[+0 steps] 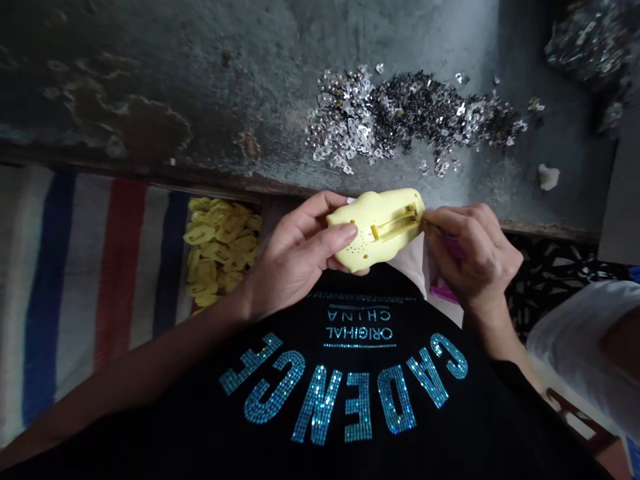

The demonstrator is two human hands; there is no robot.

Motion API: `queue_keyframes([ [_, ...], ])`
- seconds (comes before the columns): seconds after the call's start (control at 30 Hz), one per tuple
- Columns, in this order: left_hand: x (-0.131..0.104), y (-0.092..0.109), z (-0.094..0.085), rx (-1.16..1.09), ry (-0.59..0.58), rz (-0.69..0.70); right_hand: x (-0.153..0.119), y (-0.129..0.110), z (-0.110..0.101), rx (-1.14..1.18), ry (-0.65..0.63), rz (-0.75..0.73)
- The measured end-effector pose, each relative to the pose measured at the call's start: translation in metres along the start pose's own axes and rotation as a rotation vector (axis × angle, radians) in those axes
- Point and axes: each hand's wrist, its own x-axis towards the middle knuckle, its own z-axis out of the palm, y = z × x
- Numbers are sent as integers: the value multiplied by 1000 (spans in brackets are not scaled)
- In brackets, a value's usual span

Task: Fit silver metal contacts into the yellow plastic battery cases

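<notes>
My left hand (300, 243) is closed around a pale yellow plastic shell (357, 250), thumb on top and fingers underneath. The shell's upturned face has a long battery slot, a patch of tiny holes and several screw holes. At its right end the fingertips of my right hand (473, 250) are pinched together, touching or almost touching the rim. Whatever they hold, if anything, is too small to make out. Just beyond the shell, small flat metal contact pieces lie on the worktop, in a bright silver heap (345, 120) and a darker heap (425, 110).
The worn grey worktop (210, 100) has its front edge just past my hands. Many yellow plastic parts (220, 247) are piled left, beside a striped sheet (120, 267). A white lump (549, 177) and a shiny bag (585, 43) lie right. Another person's white garment (585, 333) shows at lower right.
</notes>
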Motion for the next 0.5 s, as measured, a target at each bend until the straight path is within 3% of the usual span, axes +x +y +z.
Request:
queue_keyframes([
  [0.2,-2,-2,-4,1,-23,29,-1,-2,-1,64,49,86],
  [0.4,-18,-1,-2,263,-56,202,13,21,0,619,-226,398],
  [0.5,-21,0,-5,375,-169,258,12,24,5,736,-211,419],
])
